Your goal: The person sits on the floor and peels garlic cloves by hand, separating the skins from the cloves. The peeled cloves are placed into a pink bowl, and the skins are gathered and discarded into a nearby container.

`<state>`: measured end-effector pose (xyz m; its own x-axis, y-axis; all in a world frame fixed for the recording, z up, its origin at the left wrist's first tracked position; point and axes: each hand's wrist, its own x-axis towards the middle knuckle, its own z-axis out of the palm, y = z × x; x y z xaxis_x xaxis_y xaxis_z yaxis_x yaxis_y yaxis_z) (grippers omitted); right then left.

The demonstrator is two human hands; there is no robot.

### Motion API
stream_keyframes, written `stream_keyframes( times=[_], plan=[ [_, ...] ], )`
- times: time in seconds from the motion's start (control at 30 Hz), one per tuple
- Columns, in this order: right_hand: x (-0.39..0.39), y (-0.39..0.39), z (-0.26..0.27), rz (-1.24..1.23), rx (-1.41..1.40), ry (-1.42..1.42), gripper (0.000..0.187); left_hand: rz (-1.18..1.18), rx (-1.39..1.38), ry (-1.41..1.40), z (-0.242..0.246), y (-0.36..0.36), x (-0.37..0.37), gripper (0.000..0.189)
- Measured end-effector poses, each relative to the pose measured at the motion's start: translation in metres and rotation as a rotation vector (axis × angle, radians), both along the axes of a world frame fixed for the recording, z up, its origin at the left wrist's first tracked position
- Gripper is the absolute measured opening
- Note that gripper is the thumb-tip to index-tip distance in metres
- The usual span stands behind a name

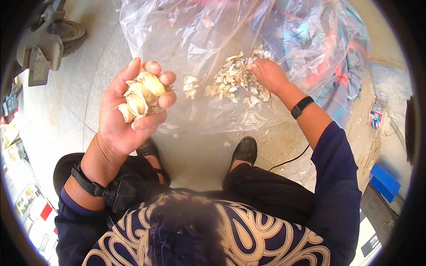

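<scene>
Several garlic cloves (141, 96), pale yellow with bits of papery skin, lie cupped in my left hand (123, 109), palm up and fingers curled round them. My right hand (268, 74) reaches into a heap of dry garlic skins (236, 76) on a clear plastic sheet (186, 114). Its fingertips are pinched among the flakes at the heap's right side; whether they grip anything is hidden. A smaller clump of skins (190, 87) sits apart, between the heap and my left hand.
A checked cloth (352, 79) lies partly under the sheet at the right. A vehicle wheel (68, 36) stands at the upper left. Along the right side are a white tub (377, 118), a blue container (385, 183) and a black cable (291, 158) on the floor.
</scene>
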<state>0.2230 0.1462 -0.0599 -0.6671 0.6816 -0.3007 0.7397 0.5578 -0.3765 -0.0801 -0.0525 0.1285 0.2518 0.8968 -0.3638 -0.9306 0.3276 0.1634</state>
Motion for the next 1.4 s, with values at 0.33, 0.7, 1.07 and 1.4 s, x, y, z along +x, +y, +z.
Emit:
stream_keyframes(
  times=[0.33,0.7,1.07,1.4],
  plan=[
    [0.001,0.003,0.009,-0.215,-0.119,0.153,0.013,0.007,-0.012,0.009,0.004,-0.001,0.001,0.037],
    [-0.027,-0.026,0.007,0.215,0.197,0.188,0.041,0.015,-0.039,0.016,0.007,-0.001,0.006,0.037],
    [-0.029,-0.03,-0.013,0.291,-0.014,0.098,0.039,0.025,-0.1,0.035,0.006,0.003,0.007,0.038],
    [-0.04,-0.042,-0.02,0.405,0.19,0.255,0.01,0.022,-0.1,0.035,0.004,0.0,0.004,0.037]
  ],
)
